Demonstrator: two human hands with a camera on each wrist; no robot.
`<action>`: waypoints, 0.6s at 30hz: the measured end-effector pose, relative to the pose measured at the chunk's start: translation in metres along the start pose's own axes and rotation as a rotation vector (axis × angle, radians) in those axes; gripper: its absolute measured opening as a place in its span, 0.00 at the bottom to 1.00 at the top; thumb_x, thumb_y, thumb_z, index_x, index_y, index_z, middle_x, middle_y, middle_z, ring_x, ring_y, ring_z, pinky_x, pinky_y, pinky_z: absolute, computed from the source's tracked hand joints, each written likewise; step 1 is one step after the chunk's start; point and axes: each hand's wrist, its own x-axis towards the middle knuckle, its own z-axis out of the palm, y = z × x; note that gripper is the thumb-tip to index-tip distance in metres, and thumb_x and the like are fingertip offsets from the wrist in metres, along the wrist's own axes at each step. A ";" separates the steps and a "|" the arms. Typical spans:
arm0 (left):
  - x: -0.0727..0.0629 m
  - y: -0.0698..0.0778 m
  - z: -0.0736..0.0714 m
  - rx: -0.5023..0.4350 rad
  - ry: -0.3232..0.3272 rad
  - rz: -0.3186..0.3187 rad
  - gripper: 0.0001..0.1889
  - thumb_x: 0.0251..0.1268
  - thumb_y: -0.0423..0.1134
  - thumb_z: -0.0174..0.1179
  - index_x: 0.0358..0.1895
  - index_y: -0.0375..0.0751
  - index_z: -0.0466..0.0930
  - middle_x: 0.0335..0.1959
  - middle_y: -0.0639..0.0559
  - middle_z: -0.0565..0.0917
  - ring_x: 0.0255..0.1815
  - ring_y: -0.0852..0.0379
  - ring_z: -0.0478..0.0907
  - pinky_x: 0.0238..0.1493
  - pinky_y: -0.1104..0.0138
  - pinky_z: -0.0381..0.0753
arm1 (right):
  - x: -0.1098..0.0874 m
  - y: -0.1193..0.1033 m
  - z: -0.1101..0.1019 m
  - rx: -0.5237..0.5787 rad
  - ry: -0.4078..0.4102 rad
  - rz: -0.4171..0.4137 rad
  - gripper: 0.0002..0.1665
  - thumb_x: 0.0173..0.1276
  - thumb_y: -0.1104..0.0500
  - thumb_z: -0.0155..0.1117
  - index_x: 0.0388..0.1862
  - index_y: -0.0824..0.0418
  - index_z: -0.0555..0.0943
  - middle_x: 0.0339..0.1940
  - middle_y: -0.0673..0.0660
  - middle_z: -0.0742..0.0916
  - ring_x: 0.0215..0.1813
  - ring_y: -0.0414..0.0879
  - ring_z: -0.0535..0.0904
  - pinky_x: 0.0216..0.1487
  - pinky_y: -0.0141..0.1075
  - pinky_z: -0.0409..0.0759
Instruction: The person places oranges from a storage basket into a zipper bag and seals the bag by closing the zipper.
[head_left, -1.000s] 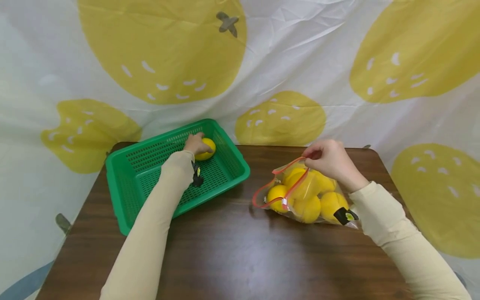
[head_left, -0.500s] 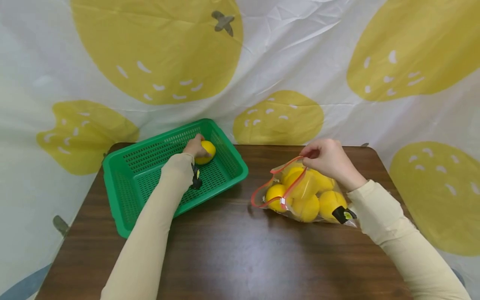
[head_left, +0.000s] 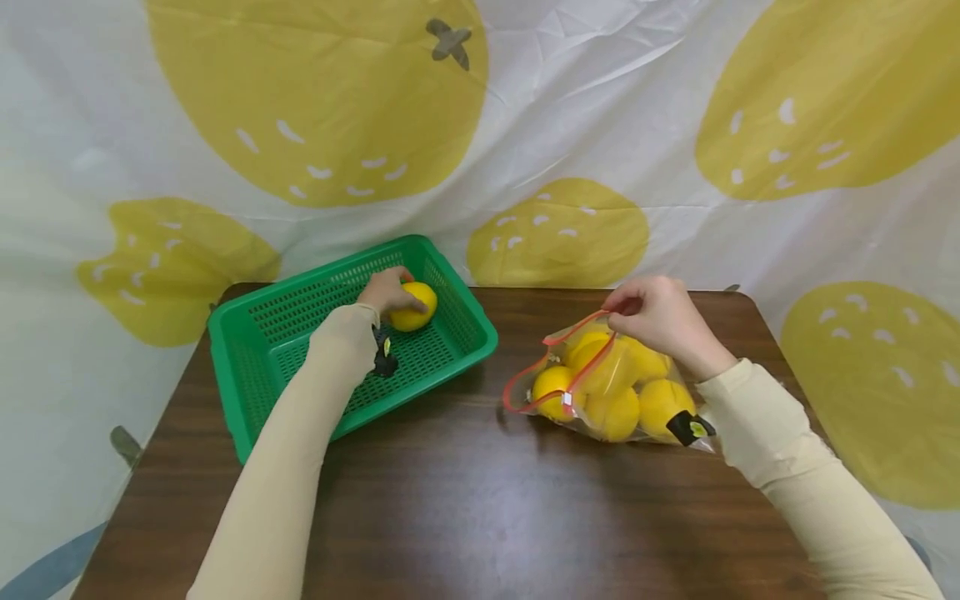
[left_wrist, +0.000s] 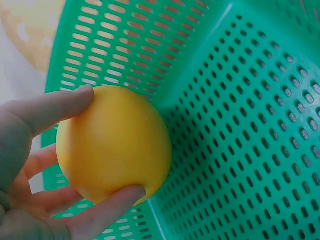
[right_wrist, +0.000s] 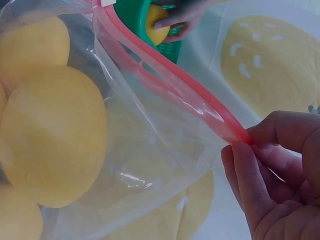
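In the head view my left hand (head_left: pixel 386 292) reaches into the green plastic basket (head_left: pixel 258 329) and grips a round yellow fruit (head_left: pixel 415 307). Up close in the left wrist view, thumb and fingers lie around the sides of that fruit (left_wrist: pixel 117 145), near the basket's perforated wall. Over on the right, my right hand (head_left: pixel 663 321) pinches the red zip edge of a clear zip bag (head_left: pixel 592 367), holding its mouth partly open. Several similar yellow fruits (right_wrist: pixel 55 135) fill the bag, which rests on the table.
A dark brown wooden table (head_left: pixel 480 517) bears the basket at left and the bag at right. Behind it hangs a white cloth (head_left: pixel 570 100) printed with large yellow fruits.
My left hand's hold has closed on the fruit, which has shifted slightly toward me and shows more of itself. The right hand and the bag stay in place.
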 end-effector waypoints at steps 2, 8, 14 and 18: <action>-0.002 0.002 -0.002 -0.005 -0.008 0.022 0.33 0.54 0.43 0.63 0.63 0.40 0.61 0.59 0.35 0.63 0.50 0.41 0.70 0.42 0.53 0.79 | 0.000 0.000 -0.001 -0.003 -0.003 0.004 0.07 0.53 0.67 0.62 0.31 0.67 0.84 0.30 0.60 0.85 0.31 0.47 0.79 0.32 0.34 0.77; -0.014 0.011 -0.006 -0.012 -0.023 0.114 0.33 0.53 0.47 0.64 0.62 0.42 0.63 0.57 0.38 0.67 0.49 0.43 0.72 0.40 0.53 0.80 | 0.001 0.001 -0.002 -0.003 -0.006 0.006 0.07 0.54 0.67 0.62 0.32 0.66 0.84 0.30 0.60 0.85 0.31 0.47 0.78 0.32 0.33 0.77; -0.034 0.025 -0.010 -0.047 -0.046 0.208 0.34 0.49 0.49 0.67 0.60 0.45 0.65 0.56 0.38 0.70 0.47 0.44 0.73 0.36 0.55 0.81 | 0.001 0.001 -0.001 -0.010 0.005 -0.004 0.07 0.53 0.67 0.62 0.31 0.67 0.84 0.30 0.60 0.85 0.30 0.47 0.79 0.31 0.32 0.76; -0.046 0.034 -0.009 -0.068 -0.071 0.249 0.33 0.47 0.49 0.68 0.59 0.46 0.66 0.56 0.38 0.70 0.47 0.44 0.73 0.35 0.56 0.81 | 0.001 0.000 -0.001 0.003 0.008 0.002 0.07 0.53 0.68 0.62 0.31 0.68 0.84 0.30 0.61 0.85 0.29 0.46 0.79 0.29 0.30 0.76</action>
